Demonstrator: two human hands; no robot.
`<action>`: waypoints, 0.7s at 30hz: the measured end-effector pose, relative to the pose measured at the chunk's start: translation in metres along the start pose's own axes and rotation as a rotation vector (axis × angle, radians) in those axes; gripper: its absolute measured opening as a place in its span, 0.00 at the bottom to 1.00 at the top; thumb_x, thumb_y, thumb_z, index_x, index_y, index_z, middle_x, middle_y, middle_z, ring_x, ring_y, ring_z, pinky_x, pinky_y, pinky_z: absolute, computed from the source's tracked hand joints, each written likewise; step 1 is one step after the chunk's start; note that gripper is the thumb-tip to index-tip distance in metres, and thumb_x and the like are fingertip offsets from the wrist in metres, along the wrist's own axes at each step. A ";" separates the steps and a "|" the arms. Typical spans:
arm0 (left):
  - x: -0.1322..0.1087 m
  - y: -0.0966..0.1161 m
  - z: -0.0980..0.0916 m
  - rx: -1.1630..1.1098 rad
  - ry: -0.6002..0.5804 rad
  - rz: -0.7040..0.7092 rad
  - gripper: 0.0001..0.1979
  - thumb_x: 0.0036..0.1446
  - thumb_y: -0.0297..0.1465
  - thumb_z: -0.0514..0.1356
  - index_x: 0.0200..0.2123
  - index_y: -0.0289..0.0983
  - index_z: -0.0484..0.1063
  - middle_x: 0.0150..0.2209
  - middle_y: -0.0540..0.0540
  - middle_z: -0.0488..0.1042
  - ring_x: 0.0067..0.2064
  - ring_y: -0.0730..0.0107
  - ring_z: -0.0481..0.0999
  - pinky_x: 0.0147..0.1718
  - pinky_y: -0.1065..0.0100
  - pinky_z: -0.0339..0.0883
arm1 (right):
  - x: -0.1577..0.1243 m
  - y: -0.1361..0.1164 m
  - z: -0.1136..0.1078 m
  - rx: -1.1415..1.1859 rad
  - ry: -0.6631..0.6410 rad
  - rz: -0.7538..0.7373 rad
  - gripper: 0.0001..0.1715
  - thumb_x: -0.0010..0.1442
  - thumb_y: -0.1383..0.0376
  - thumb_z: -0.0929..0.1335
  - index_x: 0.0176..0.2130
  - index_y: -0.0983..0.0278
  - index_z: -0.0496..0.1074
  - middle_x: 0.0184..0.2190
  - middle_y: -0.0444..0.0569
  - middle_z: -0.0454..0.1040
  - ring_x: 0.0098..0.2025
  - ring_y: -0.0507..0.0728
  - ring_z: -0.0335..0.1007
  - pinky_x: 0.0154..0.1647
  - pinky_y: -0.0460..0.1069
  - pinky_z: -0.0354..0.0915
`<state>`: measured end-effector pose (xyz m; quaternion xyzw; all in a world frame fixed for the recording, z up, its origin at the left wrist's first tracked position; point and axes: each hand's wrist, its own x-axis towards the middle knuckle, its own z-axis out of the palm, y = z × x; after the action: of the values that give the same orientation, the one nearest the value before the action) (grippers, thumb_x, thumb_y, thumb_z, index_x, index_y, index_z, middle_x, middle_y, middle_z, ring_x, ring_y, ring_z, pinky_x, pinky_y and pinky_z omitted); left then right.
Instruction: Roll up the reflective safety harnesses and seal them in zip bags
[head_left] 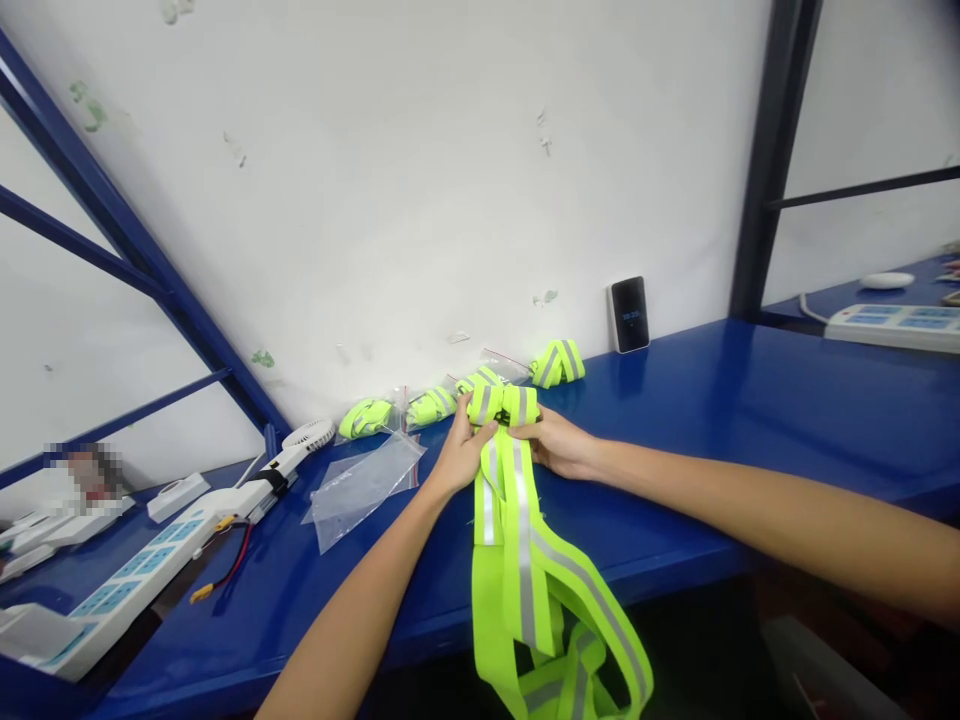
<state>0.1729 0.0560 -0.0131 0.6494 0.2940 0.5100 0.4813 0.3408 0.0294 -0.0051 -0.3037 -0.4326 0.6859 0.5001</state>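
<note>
Here we go, head view: left hand [465,455] and right hand [551,442] are together, clamped on the folded top of a lime reflective safety vest [517,560], which hangs over the blue bench [675,400], its lower end cut off by the frame. Right beside it lie a clear plastic bag [364,495] and bundled reflective vests [556,363], with a power strip [892,327] farther right. Something dark between the hands is hard to make out!

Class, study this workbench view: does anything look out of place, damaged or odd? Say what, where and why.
A loose red-and-black wire ending in a yellow connector lies unsecured beside the white power strip on the blue bench, at the left. The white wall also looks marked, with green smudges and scuffs.
</note>
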 end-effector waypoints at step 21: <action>0.008 0.008 -0.003 -0.182 0.123 -0.067 0.28 0.44 0.29 0.66 0.49 0.42 0.64 0.38 0.50 0.74 0.34 0.69 0.74 0.38 0.65 0.67 | -0.008 -0.018 0.006 0.117 -0.184 -0.022 0.19 0.59 0.57 0.67 0.49 0.61 0.70 0.43 0.51 0.77 0.42 0.58 0.75 0.46 0.53 0.68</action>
<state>0.1720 0.0608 -0.0031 0.5602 0.2972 0.5572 0.5361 0.3453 0.0220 0.0135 -0.2049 -0.4393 0.7295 0.4825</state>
